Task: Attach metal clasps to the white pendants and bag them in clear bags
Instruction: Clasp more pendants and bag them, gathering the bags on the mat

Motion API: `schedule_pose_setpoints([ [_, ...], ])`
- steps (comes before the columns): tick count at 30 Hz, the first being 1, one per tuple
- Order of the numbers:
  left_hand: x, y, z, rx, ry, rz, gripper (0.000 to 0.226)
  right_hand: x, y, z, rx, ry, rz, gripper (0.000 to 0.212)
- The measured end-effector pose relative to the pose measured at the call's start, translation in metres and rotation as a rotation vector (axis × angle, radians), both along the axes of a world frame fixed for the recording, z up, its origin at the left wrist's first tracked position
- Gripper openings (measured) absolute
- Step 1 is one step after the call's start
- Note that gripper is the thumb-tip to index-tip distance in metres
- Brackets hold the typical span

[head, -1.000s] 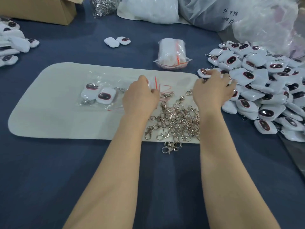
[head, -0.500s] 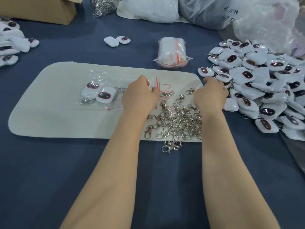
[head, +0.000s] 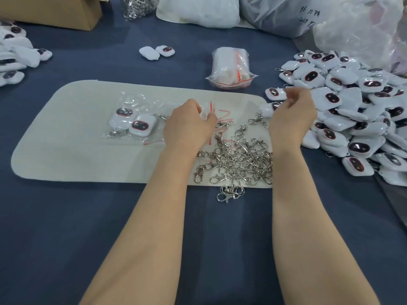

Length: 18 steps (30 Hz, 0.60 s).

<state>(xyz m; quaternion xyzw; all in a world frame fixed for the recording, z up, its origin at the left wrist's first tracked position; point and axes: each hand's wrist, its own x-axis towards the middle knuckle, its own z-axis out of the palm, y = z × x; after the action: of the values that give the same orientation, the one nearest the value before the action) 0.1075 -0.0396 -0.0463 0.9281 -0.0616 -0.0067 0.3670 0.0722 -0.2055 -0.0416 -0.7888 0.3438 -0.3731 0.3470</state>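
Observation:
My left hand [head: 187, 126] pinches a small clear bag [head: 207, 110] with a red seal strip above the white pad [head: 66, 139]. My right hand [head: 290, 115] is curled at the left edge of the big pile of white pendants [head: 352, 111] and holds one white pendant [head: 267, 110] at its thumb side. A heap of loose metal clasps [head: 237, 159] lies on the pad between my wrists. Two bagged pendants [head: 132, 122] lie on the pad to the left of my left hand.
A stack of clear bags [head: 231, 67] stands behind the pad. Two loose pendants [head: 156, 51] lie further back. More pendants [head: 13, 56] lie at the far left, a cardboard box [head: 55, 12] and large plastic bags [head: 330, 16] along the back.
My right hand has drawn back from the pendant pile toward the pad with a pendant. My left hand has stayed in place with the clear bag.

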Motion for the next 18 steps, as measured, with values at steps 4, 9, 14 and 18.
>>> schedule_pose_setpoints([
  [4, 0.001, 0.000, 0.000, -0.005, -0.003, 0.004, 0.036, 0.003, 0.003, -0.008, -0.062, 0.353, 0.139, 0.035],
  [9, 0.002, 0.000, -0.001, -0.006, -0.011, -0.001, 0.035, 0.005, 0.008, -0.007, -0.075, 0.466, 0.132, 0.043],
  [14, 0.000, -0.002, 0.002, -0.141, -0.086, 0.000, 0.030, 0.007, 0.022, 0.001, -0.012, 0.061, 0.270, 0.054],
  [18, -0.002, -0.008, 0.011, -0.449, -0.115, -0.004, 0.010, 0.012, 0.049, 0.009, 0.366, -0.113, 0.541, 0.049],
])
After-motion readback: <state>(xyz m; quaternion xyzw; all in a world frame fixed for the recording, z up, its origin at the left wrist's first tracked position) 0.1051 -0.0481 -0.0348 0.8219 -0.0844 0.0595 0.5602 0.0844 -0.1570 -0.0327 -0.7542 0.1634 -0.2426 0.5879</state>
